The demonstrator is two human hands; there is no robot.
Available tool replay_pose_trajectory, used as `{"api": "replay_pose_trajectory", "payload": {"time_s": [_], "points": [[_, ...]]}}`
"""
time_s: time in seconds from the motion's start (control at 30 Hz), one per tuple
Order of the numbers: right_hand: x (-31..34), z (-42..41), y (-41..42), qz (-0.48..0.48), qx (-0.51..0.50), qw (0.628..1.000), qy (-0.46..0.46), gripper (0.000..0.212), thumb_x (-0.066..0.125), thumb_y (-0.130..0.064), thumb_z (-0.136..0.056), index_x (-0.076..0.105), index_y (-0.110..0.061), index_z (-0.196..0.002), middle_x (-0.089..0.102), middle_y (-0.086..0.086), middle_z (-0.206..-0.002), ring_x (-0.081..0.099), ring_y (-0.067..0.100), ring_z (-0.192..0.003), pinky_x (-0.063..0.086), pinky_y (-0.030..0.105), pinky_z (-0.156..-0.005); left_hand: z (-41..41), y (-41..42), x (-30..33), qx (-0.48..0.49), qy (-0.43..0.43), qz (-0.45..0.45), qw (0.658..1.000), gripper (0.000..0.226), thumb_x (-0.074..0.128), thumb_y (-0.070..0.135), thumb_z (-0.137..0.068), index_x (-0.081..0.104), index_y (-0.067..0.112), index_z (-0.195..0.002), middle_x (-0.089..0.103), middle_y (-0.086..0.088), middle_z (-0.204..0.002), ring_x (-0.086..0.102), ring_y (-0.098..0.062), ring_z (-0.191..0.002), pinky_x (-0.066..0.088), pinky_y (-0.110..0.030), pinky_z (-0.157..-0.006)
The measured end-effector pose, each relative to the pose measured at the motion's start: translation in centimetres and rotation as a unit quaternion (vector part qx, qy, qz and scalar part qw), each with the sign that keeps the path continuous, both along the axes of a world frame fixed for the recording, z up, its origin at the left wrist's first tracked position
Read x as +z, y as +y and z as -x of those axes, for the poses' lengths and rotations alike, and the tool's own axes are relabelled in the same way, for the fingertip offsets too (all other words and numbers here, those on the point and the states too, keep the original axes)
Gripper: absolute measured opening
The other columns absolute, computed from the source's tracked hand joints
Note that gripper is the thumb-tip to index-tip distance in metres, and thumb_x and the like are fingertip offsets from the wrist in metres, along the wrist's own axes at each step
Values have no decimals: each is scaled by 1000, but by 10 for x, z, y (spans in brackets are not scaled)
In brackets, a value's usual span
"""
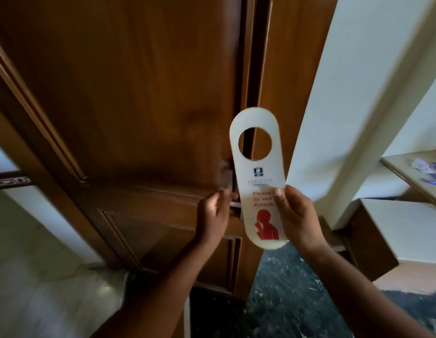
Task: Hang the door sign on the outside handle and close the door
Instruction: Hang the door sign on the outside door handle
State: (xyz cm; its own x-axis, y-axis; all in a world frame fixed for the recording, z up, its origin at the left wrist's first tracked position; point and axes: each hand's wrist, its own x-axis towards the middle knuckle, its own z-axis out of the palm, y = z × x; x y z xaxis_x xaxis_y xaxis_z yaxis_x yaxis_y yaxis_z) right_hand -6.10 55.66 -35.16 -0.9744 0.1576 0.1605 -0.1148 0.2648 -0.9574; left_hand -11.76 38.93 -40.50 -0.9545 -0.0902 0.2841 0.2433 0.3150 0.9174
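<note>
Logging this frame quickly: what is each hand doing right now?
Left hand: at the door handle, fingers curled on it; grip blurred.
Right hand: closed on the door sign, held upright, not yet hung.

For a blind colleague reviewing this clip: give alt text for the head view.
A right hand holds up a white "Please do not disturb" door sign with a round hole, not yet hung. The left hand reaches to the handle area of a brown wooden door.
</note>
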Motion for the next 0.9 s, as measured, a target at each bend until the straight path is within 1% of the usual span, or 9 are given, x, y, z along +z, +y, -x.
{"api": "replay_pose_trajectory", "payload": {"time_s": [0.03, 0.1, 0.2, 0.33, 0.43, 0.6, 0.7, 0.83, 0.9], "points": [[-9, -2, -6, -12, 12, 1000, -19, 31, 45, -35, -97, 60, -7, -93, 72, 9, -88, 73, 18, -77, 62, 40, -68, -10, -3, -4, 36, -37, -78, 996, 33, 49, 34, -101, 60, 25, -71, 60, 8, -57, 58, -3, -55, 47, -21, -55], [-27, -5, -20, -22, 35, 998, -49, 28, 46, -33, -97, 60, -9, -90, 73, 8, -86, 73, 15, -75, 62, 34, -64, -21, -9, -15, 36, -117, -177, 977, 42, 45, 47, -96, 63, 22, -68, 68, 7, -59, 66, -10, -59, 53, -30, -58], [-49, -5, -42, -24, 51, 995, -80, 22, 47, -30, -98, 61, -14, -93, 72, 1, -83, 73, 7, -72, 58, 21, -56, -20, -14, -37, 28, -206, -228, 951, 56, 40, 65, -81, 71, 19, -79, 74, 0, -71, 72, -17, -65, 56, -30, -56], [-69, -1, -63, -4, 54, 992, -116, 18, 48, -33, -97, 63, -22, -98, 74, 1, -88, 73, 6, -73, 59, 22, -58, -18, -24, -57, 41, -237, -207, 948, 60, 42, 68, -77, 70, 14, -78, 73, 1, -69, 70, -19, -64, 53, -29, -58], [-80, 2, -71, -2, 50, 991, -127, 15, 49, -32, -97, 63, -26, -94, 74, 0, -88, 73, 7, -72, 57, 22, -59, -14, -29, -66, 13, -287, -205, 936, 51, 41, 56, -95, 70, 16, -81, 75, 1, -69, 72, -16, -62, 57, -32, -64], [-91, 0, -67, -8, 25, 991, -130, 17, 50, -28, -98, 63, -21, -89, 73, 1, -81, 72, 8, -67, 55, 20, -54, -8, -25, -78, -26, -327, -166, 930, 52, 38, 58, -97, 72, 19, -87, 77, 0, -76, 74, -17, -69, 57, -30, -66], [-96, -3, -58, -20, -3, 992, -127, 18, 50, -27, -98, 63, -21, -87, 74, 2, -79, 73, 9, -66, 57, 24, -55, -2, -16, -79, -52, -353, -141, 923, 53, 36, 60, -97, 72, 21, -93, 77, -1, -81, 73, -17, -74, 55, -30, -66], [-104, -4, -40, -25, -34, 990, -132, 16, 50, -29, -97, 63, -24, -90, 74, 2, -85, 73, 11, -71, 62, 32, -62, 7, -2, -84, -94, -351, -105, 926, 67, 32, 68, -94, 72, 14, -99, 77, -12, -91, 74, -28, -83, 58, -37, -74], [-108, -4, -33, -24, -42, 989, -137, 14, 50, -28, -97, 62, -25, -90, 73, 2, -87, 73, 11, -73, 62, 29, -63, 10, 5, -87, -98, -350, -88, 928, 76, 34, 72, -90, 72, 6, -95, 76, -15, -88, 72, -25, -74, 55, -33, -66]]}}
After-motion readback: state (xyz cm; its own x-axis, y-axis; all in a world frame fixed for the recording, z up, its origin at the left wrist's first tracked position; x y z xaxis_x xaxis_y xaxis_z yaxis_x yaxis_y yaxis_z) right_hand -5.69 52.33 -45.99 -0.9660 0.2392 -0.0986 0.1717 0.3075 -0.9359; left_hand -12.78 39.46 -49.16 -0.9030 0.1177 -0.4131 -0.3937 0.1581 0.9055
